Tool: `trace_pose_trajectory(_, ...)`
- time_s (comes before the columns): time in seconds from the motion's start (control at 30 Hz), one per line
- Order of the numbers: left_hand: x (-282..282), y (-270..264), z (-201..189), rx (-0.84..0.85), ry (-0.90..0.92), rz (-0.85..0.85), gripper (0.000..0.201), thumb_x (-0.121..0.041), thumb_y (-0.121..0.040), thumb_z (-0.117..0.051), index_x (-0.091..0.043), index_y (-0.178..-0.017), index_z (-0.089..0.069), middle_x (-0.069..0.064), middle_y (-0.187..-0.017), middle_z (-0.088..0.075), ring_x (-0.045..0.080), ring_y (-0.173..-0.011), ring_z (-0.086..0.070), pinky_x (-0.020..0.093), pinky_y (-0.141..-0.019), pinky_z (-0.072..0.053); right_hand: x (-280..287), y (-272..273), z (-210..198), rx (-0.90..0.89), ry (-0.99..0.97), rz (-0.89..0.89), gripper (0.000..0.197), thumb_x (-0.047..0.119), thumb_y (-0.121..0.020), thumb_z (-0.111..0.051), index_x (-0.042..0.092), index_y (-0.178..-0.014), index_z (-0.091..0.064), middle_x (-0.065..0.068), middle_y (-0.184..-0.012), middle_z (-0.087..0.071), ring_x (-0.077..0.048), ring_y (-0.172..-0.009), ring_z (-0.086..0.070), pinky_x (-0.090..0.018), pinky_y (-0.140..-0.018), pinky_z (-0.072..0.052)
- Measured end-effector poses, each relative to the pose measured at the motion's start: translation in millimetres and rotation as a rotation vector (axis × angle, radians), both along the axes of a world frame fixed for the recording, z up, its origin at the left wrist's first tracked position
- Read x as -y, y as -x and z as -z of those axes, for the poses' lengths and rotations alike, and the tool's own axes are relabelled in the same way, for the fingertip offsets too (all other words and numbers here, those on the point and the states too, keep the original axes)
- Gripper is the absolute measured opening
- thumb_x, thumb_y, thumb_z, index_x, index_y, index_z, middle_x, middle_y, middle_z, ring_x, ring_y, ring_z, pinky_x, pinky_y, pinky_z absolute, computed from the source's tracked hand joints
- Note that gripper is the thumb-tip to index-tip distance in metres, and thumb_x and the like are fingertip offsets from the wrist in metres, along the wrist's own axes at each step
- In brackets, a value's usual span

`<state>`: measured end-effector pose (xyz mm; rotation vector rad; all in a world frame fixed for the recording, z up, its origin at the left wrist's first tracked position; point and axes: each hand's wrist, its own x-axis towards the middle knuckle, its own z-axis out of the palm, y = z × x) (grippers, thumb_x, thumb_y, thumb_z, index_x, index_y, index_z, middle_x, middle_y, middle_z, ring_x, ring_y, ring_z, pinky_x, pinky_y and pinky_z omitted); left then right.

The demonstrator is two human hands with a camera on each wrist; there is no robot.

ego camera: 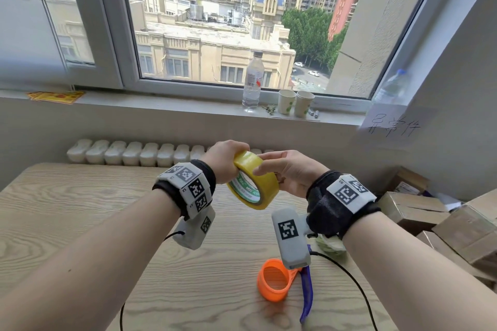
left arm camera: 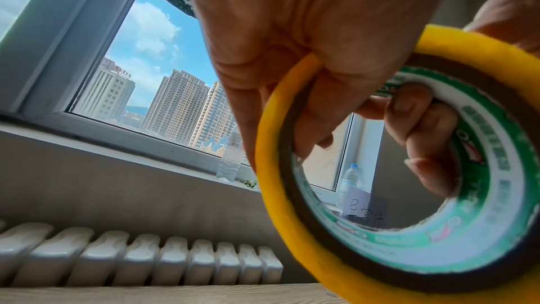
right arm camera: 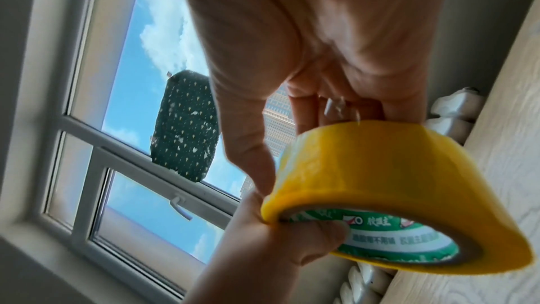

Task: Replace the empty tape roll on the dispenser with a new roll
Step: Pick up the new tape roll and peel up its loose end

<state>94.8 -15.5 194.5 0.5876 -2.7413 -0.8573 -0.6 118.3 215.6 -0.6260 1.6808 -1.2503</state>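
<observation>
A packing room: cardboard boxes [ego camera: 441, 220] stacked beside a wooden table [ego camera: 67, 212].

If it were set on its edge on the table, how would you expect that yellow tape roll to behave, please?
The yellow tape roll would probably roll, being round. It looks stiff: it keeps its ring shape in the left hand. Its glossy outside may be slippery.

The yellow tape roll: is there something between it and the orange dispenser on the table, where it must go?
Partly. In the head view the yellow tape roll is held in the air by the left hand and right hand. The right wrist camera hangs over part of the orange dispenser; its open ring is uncovered.
</observation>
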Motion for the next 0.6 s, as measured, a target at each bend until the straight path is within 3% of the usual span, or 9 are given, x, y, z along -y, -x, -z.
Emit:
trace_pose_trajectory(0.1,1,-2,2,0.010,-0.006,0.011,0.020,0.002,-0.076,-0.049,-0.013,-0.083,-0.061,0.003,-0.080,-0.063,0.022,-0.079,-0.059,0.031,-0.067,-0.047,1,-3,2,-0.005,-0.012,0.001,0.034,-0.008,-0.073,-0.065,0.007,-0.104,-0.070,-0.015,-0.097,-0.067,-0.028,-0.088,-0.063,-0.038,-0.083,-0.052)
trace_pose_trajectory(0.17,1,-3,4,0.013,-0.005,0.011,0.020,0.002,-0.076,-0.049,-0.015,-0.079,-0.059,0.002,-0.075,-0.060,0.022,-0.076,-0.058,0.030,-0.064,-0.046,1,-5,3,-0.017,-0.015,0.007,0.033,-0.011,-0.073,-0.060,0.008,-0.098,-0.072,-0.014,-0.091,-0.067,-0.027,-0.085,-0.062,-0.037,-0.081,-0.051)
trace_pose_trajectory(0.3,-1,-6,5,0.029,0.014,-0.021,0.020,0.001,-0.073,-0.047,-0.015,-0.080,-0.058,0.006,-0.080,-0.065,0.027,-0.082,-0.062,0.039,-0.071,-0.054,1,-12,1,-0.089,-0.003,0.099,0.035,-0.011,-0.073,-0.056,0.005,-0.100,-0.071,-0.010,-0.087,-0.065,-0.022,-0.082,-0.059,-0.029,-0.073,-0.048)
trace_pose_trajectory(0.37,-1,-9,4,0.080,0.103,-0.073,0.021,-0.001,-0.071,-0.048,-0.018,-0.080,-0.055,0.002,-0.081,-0.062,0.025,-0.082,-0.059,0.036,-0.067,-0.050,1,-12,0,-0.240,-0.011,0.182,0.030,-0.004,-0.076,-0.060,0.006,-0.102,-0.072,-0.004,-0.084,-0.066,-0.015,-0.083,-0.060,-0.021,-0.069,-0.046)
trace_pose_trajectory(0.43,0,-11,2,0.125,0.221,-0.128,0.020,-0.003,-0.070,-0.049,-0.022,-0.078,-0.050,-0.001,-0.080,-0.057,0.024,-0.079,-0.053,0.030,-0.065,-0.040,-1,-9,-2,-0.511,-0.089,0.242,0.016,0.011,-0.078,-0.067,0.010,-0.091,-0.075,-0.001,-0.082,-0.069,-0.012,-0.084,-0.061,-0.018,-0.068,-0.047)
trace_pose_trajectory(0.5,0,-13,0,0.139,0.284,-0.154,0.019,-0.005,-0.070,-0.051,-0.022,-0.078,-0.050,-0.002,-0.079,-0.055,0.026,-0.079,-0.051,0.029,-0.067,-0.037,-3,-9,-2,-0.743,-0.209,0.229,0.012,0.020,-0.077,-0.069,0.012,-0.081,-0.077,-0.002,-0.080,-0.071,-0.014,-0.083,-0.062,-0.025,-0.073,-0.049)
trace_pose_trajectory(0.6,-1,-13,-1,0.140,0.304,-0.164,0.019,-0.006,-0.070,-0.052,-0.020,-0.083,-0.055,0.000,-0.082,-0.057,0.028,-0.085,-0.057,0.029,-0.068,-0.039,1,-15,-2,-0.838,-0.327,0.118,0.010,0.016,-0.072,-0.069,0.009,-0.071,-0.076,-0.005,-0.075,-0.073,-0.018,-0.079,-0.065,-0.032,-0.077,-0.055)
